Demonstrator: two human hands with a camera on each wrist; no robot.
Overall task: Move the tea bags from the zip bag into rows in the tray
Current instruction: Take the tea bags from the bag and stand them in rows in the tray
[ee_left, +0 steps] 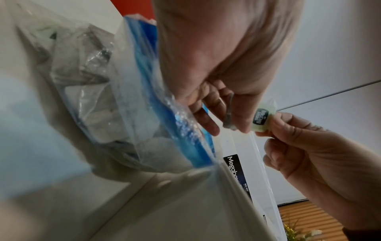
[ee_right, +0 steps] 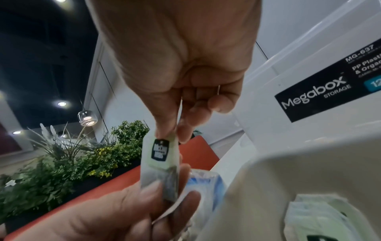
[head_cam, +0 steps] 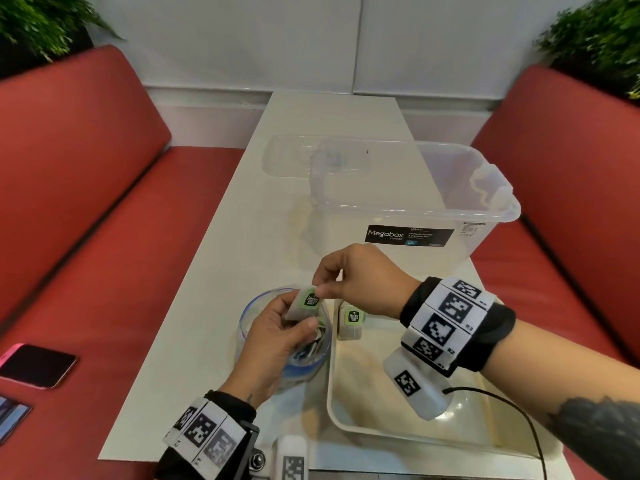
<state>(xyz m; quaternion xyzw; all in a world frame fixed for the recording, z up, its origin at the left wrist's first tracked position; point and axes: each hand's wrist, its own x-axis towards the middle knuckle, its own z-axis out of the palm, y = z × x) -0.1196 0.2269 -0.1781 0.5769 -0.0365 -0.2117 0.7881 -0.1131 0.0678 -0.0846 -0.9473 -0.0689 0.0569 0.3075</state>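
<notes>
A tea bag [head_cam: 306,304] with a green-and-black tag hangs just above the mouth of the clear, blue-rimmed zip bag [head_cam: 252,306], which holds more tea bags. My left hand [head_cam: 298,323] grips the tea bag's lower part between thumb and fingers. My right hand [head_cam: 320,287] pinches its top edge. The left wrist view shows the tag [ee_left: 264,118] pinched by my right hand [ee_left: 266,130] beside the zip bag [ee_left: 128,104]. The right wrist view shows the tea bag [ee_right: 159,156] between both hands. One tea bag [head_cam: 351,322] stands at the far-left corner of the cream tray [head_cam: 332,396].
A clear Megabox storage box [head_cam: 415,206] stands right behind the tray, with its lid [head_cam: 294,154] lying further back. A phone [head_cam: 36,365] lies on the red bench at the left. Red benches flank the narrow white table [head_cam: 194,306].
</notes>
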